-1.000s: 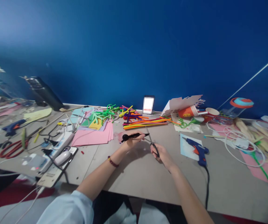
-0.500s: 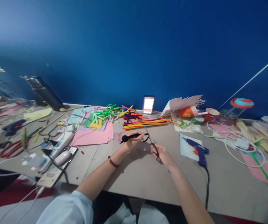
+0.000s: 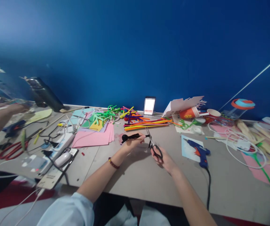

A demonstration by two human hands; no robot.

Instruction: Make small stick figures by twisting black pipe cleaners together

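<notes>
My left hand [image 3: 135, 143] is closed on a black fuzzy piece [image 3: 130, 137] with a round ball at its left end. In my right hand [image 3: 161, 159] are scissors [image 3: 157, 151] with dark handles, their blades pointing up and away beside the fingertips of my left hand. A small black strip [image 3: 150, 143] shows by the blades; whether it is still joined to the black piece I cannot tell. Beyond both hands lies a row of coloured pipe cleaners [image 3: 146, 124] in red, yellow, orange and black.
A blue glue gun [image 3: 202, 153] with its cable lies right of my hands. Pink paper [image 3: 92, 138], a power strip [image 3: 58, 150] and a phone [image 3: 51, 177] are on the left. Another person's arm [image 3: 0, 117] reaches in at far left.
The scissors have opened at the handles and tilted, and the black loop between my hands is now a short strip by the blades. The other person's arm has come in at left.
</notes>
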